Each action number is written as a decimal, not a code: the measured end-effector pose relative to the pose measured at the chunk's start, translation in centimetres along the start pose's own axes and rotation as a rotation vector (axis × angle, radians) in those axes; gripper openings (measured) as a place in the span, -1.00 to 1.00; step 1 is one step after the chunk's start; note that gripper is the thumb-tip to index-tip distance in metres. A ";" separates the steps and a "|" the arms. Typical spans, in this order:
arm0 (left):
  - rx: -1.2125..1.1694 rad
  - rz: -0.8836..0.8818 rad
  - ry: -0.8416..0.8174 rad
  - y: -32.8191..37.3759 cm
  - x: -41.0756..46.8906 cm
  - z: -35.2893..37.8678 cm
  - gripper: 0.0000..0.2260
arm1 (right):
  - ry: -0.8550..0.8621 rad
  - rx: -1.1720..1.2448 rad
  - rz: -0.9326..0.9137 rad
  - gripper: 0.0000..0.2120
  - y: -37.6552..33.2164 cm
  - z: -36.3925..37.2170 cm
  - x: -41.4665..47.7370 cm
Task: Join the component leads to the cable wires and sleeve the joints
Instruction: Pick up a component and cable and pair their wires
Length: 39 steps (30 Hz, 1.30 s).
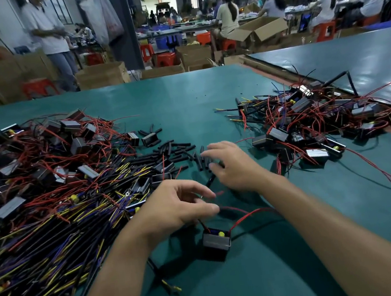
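A black box component with a yellow knob and red leads lies on the green table in front of me. My left hand hovers just above it, fingers curled, pinching one red lead near its fingertips. A black cable with yellow wire ends runs out from under my left forearm. My right hand reaches over a scatter of short black sleeves; its fingers are loosely curved and touch the nearest ones. A black tube end shows just below its thumb.
A big heap of components and black cables with yellow, blue and red wires fills the left. A smaller tangle of components lies at the right. The raised edge of a second table borders the right. People work in the background.
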<state>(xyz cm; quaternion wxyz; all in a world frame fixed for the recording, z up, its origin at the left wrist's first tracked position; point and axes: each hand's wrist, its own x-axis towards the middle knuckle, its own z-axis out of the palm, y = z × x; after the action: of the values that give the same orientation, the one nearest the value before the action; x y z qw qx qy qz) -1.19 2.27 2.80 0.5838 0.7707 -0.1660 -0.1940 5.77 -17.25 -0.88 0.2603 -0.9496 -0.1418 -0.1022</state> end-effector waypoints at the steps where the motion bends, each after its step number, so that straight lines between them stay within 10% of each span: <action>1: -0.046 -0.014 -0.071 0.2 -0.2 -0.3 -0.82 | -0.052 -0.045 0.009 -0.65 -0.1 0.5 0.2; 15: 0.031 -0.044 -0.367 0.6 -1.2 -2.1 -0.61 | -0.135 -0.123 0.053 -0.72 0.0 1.1 0.4; 23: 0.132 -0.028 -0.267 0.6 -1.1 -1.3 -0.71 | 0.013 -0.054 0.047 -0.79 -0.4 0.3 0.2; 32: 0.119 -0.047 -0.223 0.1 -0.7 -0.3 -0.77 | -0.214 -0.246 0.008 -0.60 -0.3 1.5 0.6; 39: 0.239 0.003 -0.387 0.7 -1.5 -2.0 -0.57 | 0.058 -0.092 0.044 -0.84 -0.7 0.6 0.0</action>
<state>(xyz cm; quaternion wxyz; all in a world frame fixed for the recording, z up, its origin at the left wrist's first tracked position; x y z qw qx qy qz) -1.50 4.49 4.09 0.4456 0.7826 -0.2980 -0.3165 5.58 -16.37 -1.05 0.2226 -0.9601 -0.1085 -0.1301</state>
